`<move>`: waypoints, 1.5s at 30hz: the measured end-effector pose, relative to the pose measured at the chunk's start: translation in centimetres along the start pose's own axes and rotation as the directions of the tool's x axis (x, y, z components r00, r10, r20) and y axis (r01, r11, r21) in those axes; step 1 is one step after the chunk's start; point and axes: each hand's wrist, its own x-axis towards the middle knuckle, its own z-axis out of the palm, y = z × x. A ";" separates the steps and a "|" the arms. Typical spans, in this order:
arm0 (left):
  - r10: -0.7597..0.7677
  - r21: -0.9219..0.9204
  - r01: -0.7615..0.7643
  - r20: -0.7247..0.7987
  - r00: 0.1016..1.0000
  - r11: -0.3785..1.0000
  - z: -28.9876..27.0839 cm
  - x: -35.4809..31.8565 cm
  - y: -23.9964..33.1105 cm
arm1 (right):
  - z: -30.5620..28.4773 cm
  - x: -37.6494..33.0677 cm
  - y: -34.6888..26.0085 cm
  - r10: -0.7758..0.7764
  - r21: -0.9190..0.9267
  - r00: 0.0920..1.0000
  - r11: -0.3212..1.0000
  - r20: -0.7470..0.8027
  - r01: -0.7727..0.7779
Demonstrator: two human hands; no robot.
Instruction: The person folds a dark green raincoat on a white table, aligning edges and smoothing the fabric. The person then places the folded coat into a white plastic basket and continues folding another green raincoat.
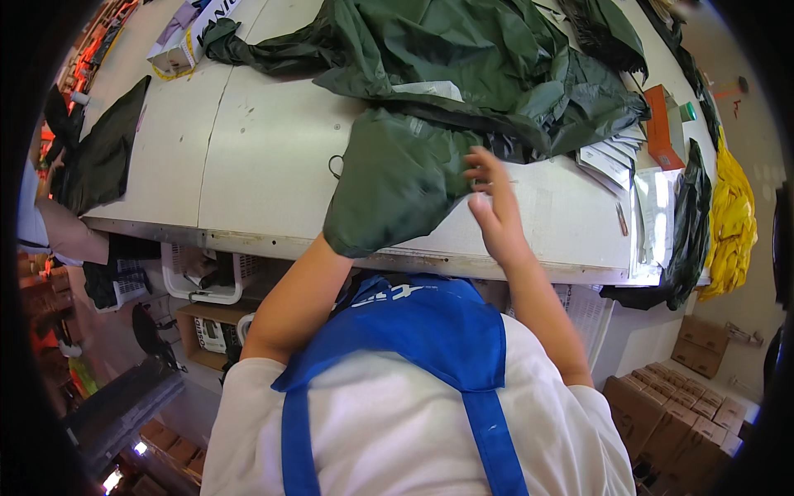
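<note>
A dark green pouch of thin, coated fabric (397, 182) covers my left hand up to the wrist, just above the table's near edge. My left forearm (302, 285) enters the pouch from below, and the fingers inside are hidden. At the pouch's right side is my right hand (496, 202), open, its fingers apart and slightly blurred. Whether its fingertips touch the fabric, I cannot tell. Beyond the pouch lies a crumpled dark green garment (463, 58) of similar shiny material. A small black loop (335, 166) shows beside the pouch's left edge.
The white table (256, 157) has a metal front edge. At right are stacked papers (608, 161), an orange box (664, 128), a small tool (622, 219) and hanging yellow fabric (729, 215). Dark folded fabric (103, 153) lies left, near another person's arm (74, 236). Baskets (203, 273) stand below.
</note>
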 end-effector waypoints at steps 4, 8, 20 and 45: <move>-0.230 -0.141 0.223 -0.034 0.973 0.965 0.1 -0.5 0.1 | 4.6 -4.7 3.3 -0.273 -0.599 0.955 0.786 -0.115 0.153; -0.223 -0.157 0.214 -0.044 0.974 0.964 1.1 -0.5 0.7 | 6.4 -1.8 6.7 -0.347 -0.625 0.849 0.780 -0.398 0.026; -0.570 -0.944 0.262 0.330 0.752 -0.201 5.4 -4.2 2.2 | 8.0 -1.4 4.9 -0.388 -0.629 0.784 0.778 -0.485 -0.004; -0.037 -0.289 0.245 0.574 0.818 0.926 4.3 -14.7 -11.0 | -15.6 -9.2 11.1 0.420 -0.631 0.895 0.656 -0.152 -0.415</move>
